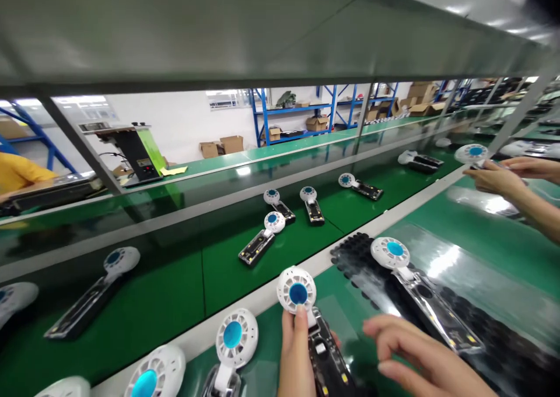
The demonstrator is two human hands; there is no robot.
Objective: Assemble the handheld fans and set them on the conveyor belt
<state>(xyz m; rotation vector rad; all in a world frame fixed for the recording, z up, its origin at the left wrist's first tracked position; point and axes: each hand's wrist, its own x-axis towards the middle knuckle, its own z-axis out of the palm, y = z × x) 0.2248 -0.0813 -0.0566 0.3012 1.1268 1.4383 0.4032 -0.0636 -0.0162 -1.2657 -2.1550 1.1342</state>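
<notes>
My left hand [297,353] holds a small fan unit [328,356] by its neck, the thumb resting on the white round head just below its blue centre. The unit's body is a black rectangular case with yellow squares. To the right, my right hand [420,353] hovers with its fingers loosely bent and apart, gripping nothing. Beyond it, another fan unit [422,295] lies on a black bumpy mat [503,338]. Left of my left hand, one more fan unit [236,338] rests on the green bench, its body partly cut off by the frame.
Several similar fan units lie scattered on the green conveyor belt [175,304], behind a pale rail [258,295]. At the right, a co-worker's hands [503,175] hold a fan unit [472,152]. An overhead panel [219,35] spans the top. A yellow-sleeved person [21,172] is far left.
</notes>
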